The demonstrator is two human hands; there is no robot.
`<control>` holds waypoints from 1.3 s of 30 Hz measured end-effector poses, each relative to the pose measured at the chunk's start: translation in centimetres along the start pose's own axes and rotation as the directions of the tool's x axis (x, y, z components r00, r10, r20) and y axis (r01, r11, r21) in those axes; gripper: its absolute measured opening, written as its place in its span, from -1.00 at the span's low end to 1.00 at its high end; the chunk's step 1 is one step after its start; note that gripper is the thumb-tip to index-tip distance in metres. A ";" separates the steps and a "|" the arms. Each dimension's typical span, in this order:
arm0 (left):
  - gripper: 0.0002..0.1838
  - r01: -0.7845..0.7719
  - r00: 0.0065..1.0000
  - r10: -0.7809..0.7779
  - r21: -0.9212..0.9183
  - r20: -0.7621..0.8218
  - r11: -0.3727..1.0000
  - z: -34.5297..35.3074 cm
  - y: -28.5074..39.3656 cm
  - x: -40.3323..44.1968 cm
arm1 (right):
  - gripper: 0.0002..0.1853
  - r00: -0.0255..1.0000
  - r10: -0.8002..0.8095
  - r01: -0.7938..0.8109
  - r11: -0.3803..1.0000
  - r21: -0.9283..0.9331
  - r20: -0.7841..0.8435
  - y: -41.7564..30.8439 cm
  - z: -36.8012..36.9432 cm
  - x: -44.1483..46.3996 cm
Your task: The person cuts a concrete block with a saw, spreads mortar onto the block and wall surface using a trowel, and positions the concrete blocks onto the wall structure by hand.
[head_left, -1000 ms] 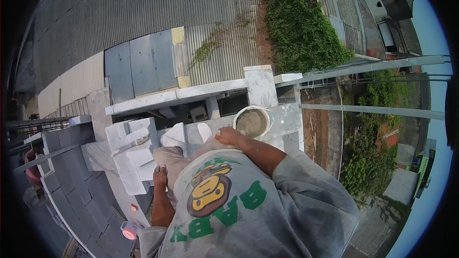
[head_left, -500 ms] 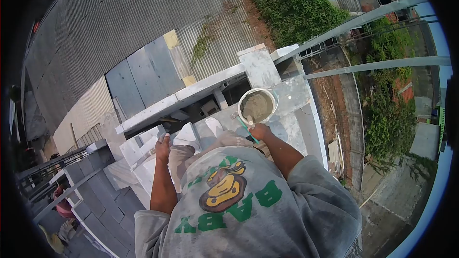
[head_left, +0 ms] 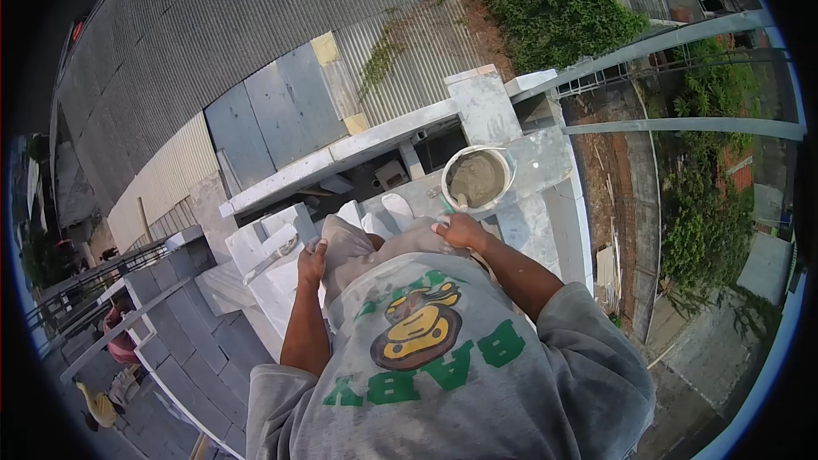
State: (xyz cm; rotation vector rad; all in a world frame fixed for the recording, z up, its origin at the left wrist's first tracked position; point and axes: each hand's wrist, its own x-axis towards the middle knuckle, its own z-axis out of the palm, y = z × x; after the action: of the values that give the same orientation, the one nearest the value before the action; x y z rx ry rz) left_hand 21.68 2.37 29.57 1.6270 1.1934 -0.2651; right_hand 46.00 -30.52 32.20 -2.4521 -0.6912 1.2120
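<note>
My left hand point(head_left: 313, 262) is closed at the outer side of my trousers point(head_left: 348, 249), the cloth apparently pinched between thumb and fingers. On the other side, my right hand point(head_left: 461, 231) is closed on the trouser cloth at the thigh, thumb toward the middle. Just beyond it stands a bucket point(head_left: 509, 172) of wet grey mortar point(head_left: 477, 181). A light-coloured tool end point(head_left: 461, 201) rests at the bucket's near rim, beside a teal piece point(head_left: 446, 204); its kind is unclear. White blocks point(head_left: 274, 238) lie beside my left hand.
A narrow white wall ledge point(head_left: 349, 146) runs ahead, with dark openings below it. Beyond lie corrugated roofs point(head_left: 204, 25) and a drop with plants point(head_left: 554, 8). Metal beams point(head_left: 682, 125) reach out at right. Grey block paving point(head_left: 183, 324) lies at lower left.
My right hand has left the teal-handled tool by the bucket and come back to my trousers. My left hand has moved from beside the white blocks to my trouser leg.
</note>
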 end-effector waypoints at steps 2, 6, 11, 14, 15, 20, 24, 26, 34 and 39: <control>-0.40 0.032 0.996 -0.039 0.087 0.081 0.996 0.0 0.6 -0.3 | -0.43 0.989 -0.131 0.122 0.985 0.122 0.074 -2.1 0.2 -0.4; -0.42 0.032 0.941 -0.100 0.211 0.322 0.977 1.8 0.8 -0.8 | -0.54 0.898 -0.331 0.353 0.935 -0.027 0.290 -2.9 2.5 -0.7; -0.40 -0.260 0.835 -0.082 0.521 0.545 0.813 5.0 1.7 -3.2 | -0.74 0.942 -0.200 0.210 0.978 -0.009 0.271 -4.2 2.2 -2.2; -0.38 -0.323 0.824 -0.056 0.549 0.564 0.771 5.9 -0.2 -4.1 | -0.78 0.962 -0.234 0.236 0.972 0.007 0.142 -3.7 4.1 -3.0; -0.37 -0.328 0.831 -0.033 0.536 0.556 0.778 5.6 -0.5 -4.4 | -0.78 0.962 -0.260 0.259 0.966 0.013 0.083 -4.0 4.6 -3.2; -0.40 -0.343 0.840 -0.056 0.607 0.540 0.717 4.1 0.1 -4.0 | -0.75 0.968 -0.138 0.114 0.986 0.123 0.210 -7.4 2.8 -4.0; -0.59 -0.366 0.771 -0.122 0.593 0.624 0.718 2.2 1.0 -3.0 | -0.72 0.979 -0.137 0.104 0.973 0.206 0.151 -9.5 2.6 -5.6; -0.66 -0.376 0.737 -0.129 0.561 0.663 0.737 2.0 1.7 -2.8 | -0.72 0.983 -0.113 0.083 0.977 0.195 0.148 -9.4 3.2 -5.7; -0.74 -0.308 0.699 -0.121 0.449 0.705 0.839 0.8 2.4 -4.0 | -0.64 0.959 -0.046 0.017 0.994 0.104 0.281 -11.0 4.2 -5.4; -0.74 -0.234 0.684 -0.172 0.437 0.709 0.868 1.3 -0.1 -3.6 | -0.59 0.962 0.018 -0.072 0.979 0.189 0.274 -10.3 3.4 -6.0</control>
State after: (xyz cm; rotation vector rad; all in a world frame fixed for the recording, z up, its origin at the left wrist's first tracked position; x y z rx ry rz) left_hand 20.41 -0.75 31.40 1.6977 0.4640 -1.1813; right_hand 37.24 -25.05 39.01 -2.1734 -0.5557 1.5731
